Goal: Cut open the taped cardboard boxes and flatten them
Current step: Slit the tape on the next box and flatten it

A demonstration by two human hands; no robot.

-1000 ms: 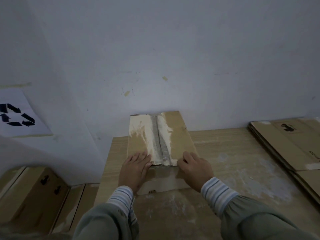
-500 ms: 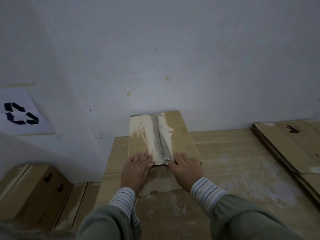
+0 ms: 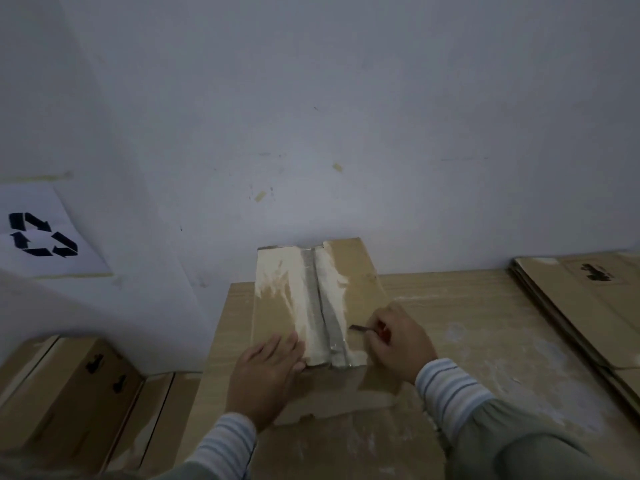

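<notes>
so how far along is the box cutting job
Done: flattened boxes lie stacked at the table's right. In hand: left hand steadies the taped box; right hand grips a cutter beside the tape seam. Left: slitting and flattening it.

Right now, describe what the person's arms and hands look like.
Both hands are bare: left hand, right hand. Each wrist shows a cuff striped white and grey-blue, left cuff, right cuff. Over these, loose grey-green sleeves gather behind the cuffs. No rings, watch or gloves show.

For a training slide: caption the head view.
Left hand steadies taped brown cardboard box; right hand holds small blade.
</notes>
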